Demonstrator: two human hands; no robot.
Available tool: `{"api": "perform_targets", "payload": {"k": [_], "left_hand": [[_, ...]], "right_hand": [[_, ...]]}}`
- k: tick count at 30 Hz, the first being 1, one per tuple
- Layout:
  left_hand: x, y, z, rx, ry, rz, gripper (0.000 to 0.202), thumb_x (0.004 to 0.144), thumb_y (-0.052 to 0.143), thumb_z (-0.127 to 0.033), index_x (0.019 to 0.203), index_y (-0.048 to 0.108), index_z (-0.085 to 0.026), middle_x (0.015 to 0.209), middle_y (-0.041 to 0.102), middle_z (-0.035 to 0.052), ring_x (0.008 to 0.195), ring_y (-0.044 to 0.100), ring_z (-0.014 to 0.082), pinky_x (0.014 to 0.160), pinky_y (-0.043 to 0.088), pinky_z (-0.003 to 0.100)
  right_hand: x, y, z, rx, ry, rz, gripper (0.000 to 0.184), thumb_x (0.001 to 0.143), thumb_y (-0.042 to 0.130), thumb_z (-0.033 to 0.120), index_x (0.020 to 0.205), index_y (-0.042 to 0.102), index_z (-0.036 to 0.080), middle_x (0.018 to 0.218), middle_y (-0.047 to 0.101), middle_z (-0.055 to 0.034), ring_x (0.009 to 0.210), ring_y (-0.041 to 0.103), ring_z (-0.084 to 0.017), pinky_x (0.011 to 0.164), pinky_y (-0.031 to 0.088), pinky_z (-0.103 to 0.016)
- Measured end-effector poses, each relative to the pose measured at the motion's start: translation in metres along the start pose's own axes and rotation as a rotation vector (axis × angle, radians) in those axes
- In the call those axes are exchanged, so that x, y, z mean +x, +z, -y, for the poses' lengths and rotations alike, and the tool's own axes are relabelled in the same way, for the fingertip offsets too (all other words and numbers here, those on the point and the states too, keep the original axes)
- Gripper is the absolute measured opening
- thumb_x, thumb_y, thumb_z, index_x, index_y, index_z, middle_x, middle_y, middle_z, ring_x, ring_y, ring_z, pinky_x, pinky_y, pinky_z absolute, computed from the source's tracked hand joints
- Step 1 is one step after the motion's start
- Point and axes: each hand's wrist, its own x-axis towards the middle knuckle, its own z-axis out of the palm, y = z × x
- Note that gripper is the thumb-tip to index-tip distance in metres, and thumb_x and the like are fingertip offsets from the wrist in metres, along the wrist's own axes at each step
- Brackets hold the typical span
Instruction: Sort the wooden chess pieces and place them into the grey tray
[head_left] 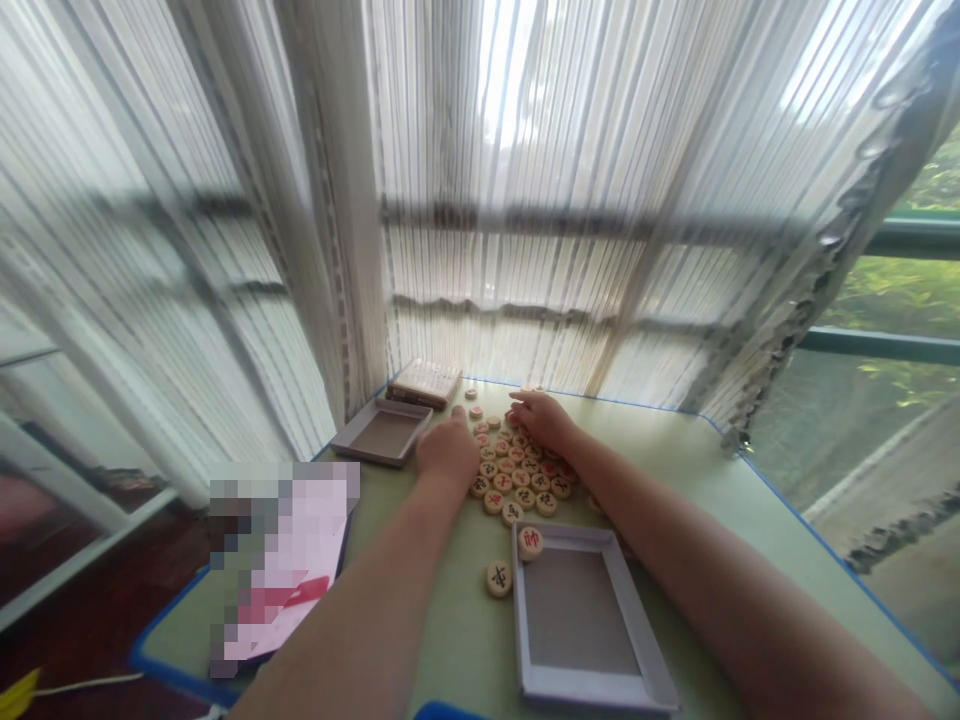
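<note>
Left grip (448, 455) sits at the left edge of the piece cluster (506, 466), thumb sticking up, other fingers mostly hidden behind the back of the hand; can't tell how far open or whether it has a piece. Right grip (541, 420) is over the far right part of the cluster, index finger stretched out toward the left, rest bent down; can't tell if anything is pinched. Cluster lies between both grips and spreads toward the wearer, round wooden discs with red or black characters, packed close, mostly flat.

Near side of cluster: grey tray (581, 610), red-marked piece (530, 543) in its corner closest to cluster. Also near side, black-marked piece (499, 579) just outside the tray's left wall. Left of cluster, past left grip: second tray (381, 436). Beyond cluster, to the left: flat wooden case (424, 383). Far side: couple of loose discs (476, 412). All on green bench (690, 450), blue edging. Sheer curtain (517, 260) hangs behind cluster. Pink flat item (300, 550), partly pixelated, well left of cluster, nearer the wearer.
</note>
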Motion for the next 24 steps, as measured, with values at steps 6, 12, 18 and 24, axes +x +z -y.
{"api": "perform_targets", "payload": {"k": [6, 12, 18, 24], "left_hand": [[0.000, -0.005, -0.001, 0.001, 0.001, 0.021, 0.036, 0.077, 0.041, -0.020, 0.112, 0.047, -0.019, 0.091, 0.067, 0.0096, 0.086, 0.063, 0.0248, 0.068, 0.047, 0.033], [0.001, -0.003, 0.000, 0.029, 0.012, 0.021, 0.029, 0.078, 0.037, -0.018, 0.102, 0.053, -0.020, 0.087, 0.067, 0.0097, 0.082, 0.063, 0.0246, 0.066, 0.047, 0.033], [0.002, -0.002, 0.001, 0.019, 0.005, 0.027, 0.030, 0.079, 0.038, -0.020, 0.104, 0.054, -0.021, 0.089, 0.067, 0.0096, 0.085, 0.063, 0.0232, 0.069, 0.047, 0.032], [0.003, -0.003, 0.001, 0.010, -0.006, 0.031, 0.029, 0.078, 0.038, -0.022, 0.100, 0.058, -0.021, 0.089, 0.067, 0.0095, 0.085, 0.063, 0.0236, 0.070, 0.047, 0.032]], "right_hand": [[0.000, 0.005, 0.002, 0.021, -0.063, -0.023, 0.031, 0.085, 0.041, 0.021, 0.109, 0.060, 0.017, 0.108, 0.064, -0.0071, 0.100, 0.057, -0.016, 0.089, 0.041, -0.028], [-0.002, 0.008, 0.012, -0.021, -0.236, 0.055, 0.022, 0.077, 0.055, 0.031, 0.091, 0.069, 0.020, 0.088, 0.068, -0.0045, 0.086, 0.056, -0.017, 0.085, 0.039, -0.030], [-0.001, 0.009, 0.012, -0.020, -0.241, -0.027, 0.019, 0.075, 0.056, 0.024, 0.089, 0.068, 0.019, 0.081, 0.067, -0.0050, 0.086, 0.052, -0.018, 0.084, 0.037, -0.032], [-0.006, 0.007, 0.019, 0.039, -0.328, -0.020, 0.019, 0.068, 0.056, 0.012, 0.077, 0.069, 0.021, 0.080, 0.067, -0.0023, 0.090, 0.052, -0.018, 0.086, 0.037, -0.029]]}}
